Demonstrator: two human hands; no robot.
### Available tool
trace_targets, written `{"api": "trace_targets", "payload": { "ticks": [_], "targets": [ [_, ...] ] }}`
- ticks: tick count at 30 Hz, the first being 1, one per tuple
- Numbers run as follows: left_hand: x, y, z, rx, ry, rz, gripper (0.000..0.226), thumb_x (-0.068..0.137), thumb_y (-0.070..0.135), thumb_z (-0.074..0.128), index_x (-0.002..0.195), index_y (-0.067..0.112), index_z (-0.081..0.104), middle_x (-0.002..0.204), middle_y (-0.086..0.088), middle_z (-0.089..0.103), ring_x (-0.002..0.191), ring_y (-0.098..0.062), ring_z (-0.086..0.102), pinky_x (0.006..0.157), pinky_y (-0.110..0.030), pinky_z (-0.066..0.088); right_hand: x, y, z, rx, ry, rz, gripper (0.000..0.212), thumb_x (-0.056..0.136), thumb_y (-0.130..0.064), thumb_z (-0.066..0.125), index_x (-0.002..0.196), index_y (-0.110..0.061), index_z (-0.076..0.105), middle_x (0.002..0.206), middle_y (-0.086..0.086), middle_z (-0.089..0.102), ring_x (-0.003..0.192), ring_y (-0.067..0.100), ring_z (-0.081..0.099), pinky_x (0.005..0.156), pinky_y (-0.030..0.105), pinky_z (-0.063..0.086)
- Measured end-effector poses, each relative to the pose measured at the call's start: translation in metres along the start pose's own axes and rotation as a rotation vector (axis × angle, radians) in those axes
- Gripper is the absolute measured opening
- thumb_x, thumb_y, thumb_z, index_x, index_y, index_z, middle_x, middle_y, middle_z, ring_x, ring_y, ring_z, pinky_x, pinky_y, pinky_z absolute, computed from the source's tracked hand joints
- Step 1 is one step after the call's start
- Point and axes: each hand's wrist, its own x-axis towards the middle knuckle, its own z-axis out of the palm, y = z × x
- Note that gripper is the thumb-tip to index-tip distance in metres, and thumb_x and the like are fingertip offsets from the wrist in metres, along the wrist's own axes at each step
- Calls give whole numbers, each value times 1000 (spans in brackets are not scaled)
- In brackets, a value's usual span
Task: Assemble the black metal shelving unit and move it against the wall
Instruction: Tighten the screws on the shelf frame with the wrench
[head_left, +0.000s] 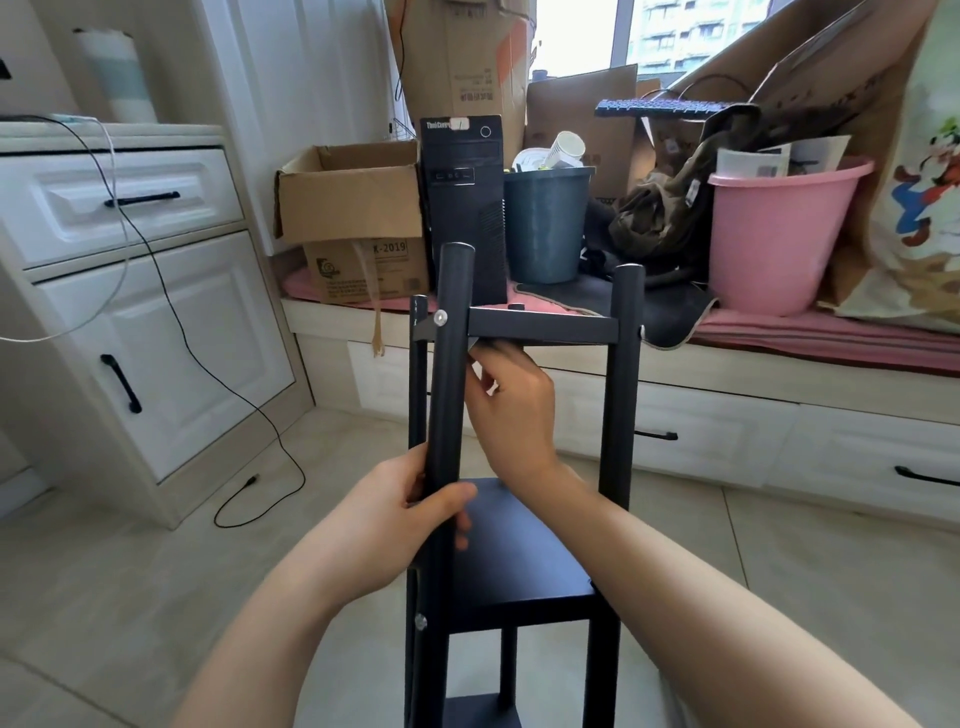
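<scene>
Now left hand (410, 506) fingers wrap the shelving unit's (524, 551) post (448, 395); right hand (511, 410) fingers pinch under its top shelf (540, 328).

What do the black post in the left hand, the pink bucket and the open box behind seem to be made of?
Post: likely metal tube, matte black coating, dull even sheen, silver screw through it. Bucket: plastic, smooth, glossy moulded rim. Box: brown corrugated cardboard, creased flaps.
</scene>
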Motion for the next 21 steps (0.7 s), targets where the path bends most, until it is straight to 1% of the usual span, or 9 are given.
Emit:
{"api": "trace_targets", "payload": {
  "ticks": [2,6,8,10,12,14,16,20,21],
  "targets": [
    [0,0,-2,-7,-1,-9,12,100,24,59,102,12,57,82,-3,74,76,-17,74,76,-55,59,-1,0,4,4,3,-4,24,91,-21,58,78,-6,71,77,3,67,65,6,44,60,17,32],
    [-1,-2,-5,-17,2,-14,12,100,25,59,103,13,58,82,-3,74,78,-18,74,79,-57,58,2,3,7,-22,13,-6,25,92,-23,57,77,-7,71,75,3,67,66,11,46,60,15,27],
    [-1,-2,-5,-10,11,-17,12,100,26,58,103,14,58,82,-2,74,78,-18,74,78,-56,59,1,2,6,-34,-6,1,26,93,-24,57,80,-7,72,77,2,68,64,11,47,59,19,31],
    [0,-1,-4,-2,22,-19,13,101,25,58,102,13,57,83,-2,74,77,-17,74,76,-54,59,0,1,3,-30,-38,32,20,95,-21,61,85,-9,73,80,0,69,60,10,47,56,25,39],
    [0,0,-4,1,26,-19,13,101,25,58,103,12,57,83,-3,74,76,-17,74,76,-54,59,-3,-2,-2,-38,-48,55,13,94,-18,64,88,-11,74,81,-2,69,59,7,43,55,27,41],
    [0,1,-3,1,25,-16,13,101,25,58,103,13,58,83,-3,74,76,-17,74,77,-55,59,-5,-6,-8,-62,-80,76,12,94,-17,65,90,-12,74,80,-3,68,59,6,43,55,28,42],
    [-1,2,-2,2,26,-10,12,101,26,58,102,14,58,82,-3,74,77,-17,74,77,-56,59,-6,-9,-16,-76,-146,120,14,95,-19,64,90,-14,75,77,-6,66,61,6,45,58,29,42],
    [-3,4,0,4,25,-5,12,100,26,59,104,15,59,82,-2,74,76,-17,74,75,-57,59,-10,-10,-41,6,-255,229,19,97,-20,61,84,-13,74,61,-20,50,58,3,47,59,19,36],
    [-4,5,0,0,24,-4,12,100,26,59,104,15,59,82,-3,74,76,-18,74,76,-58,58,-10,-11,-47,19,-276,252,21,97,-20,61,83,-14,74,59,-20,49,57,4,48,59,21,38]
  ]
}}
